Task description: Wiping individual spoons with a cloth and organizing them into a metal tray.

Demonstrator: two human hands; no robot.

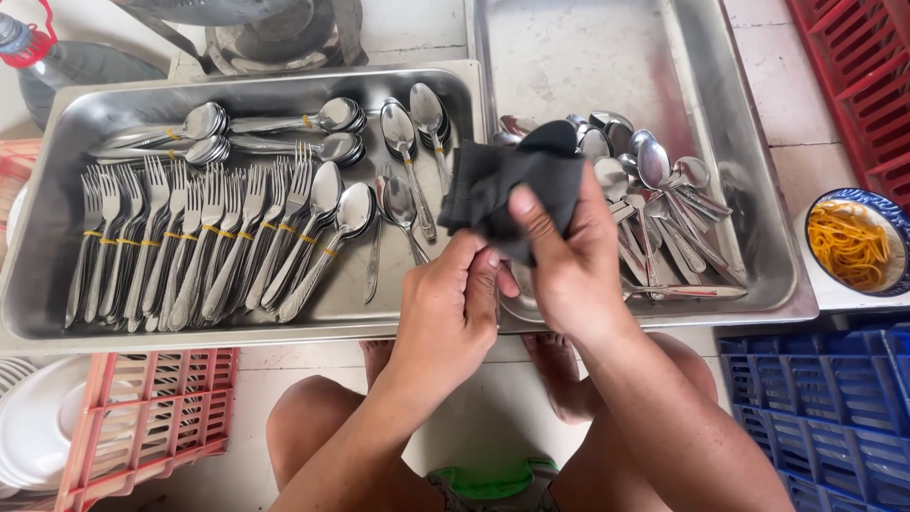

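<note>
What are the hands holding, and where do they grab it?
The right hand grips a dark cloth by its lower edge. The left hand pinches something under the cloth; it is hidden.

Both forearms are bare to the elbow, with no sleeves, watch, rings or gloves in view. The left hand (445,313) and right hand (569,261) have short, plain nails. The knees and feet are bare too. At the bottom edge shows a strip of green and grey clothing (493,479).

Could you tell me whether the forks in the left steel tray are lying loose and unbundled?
No, the steel forks in the left steel tray are bundled with yellow rubber bands.
</note>
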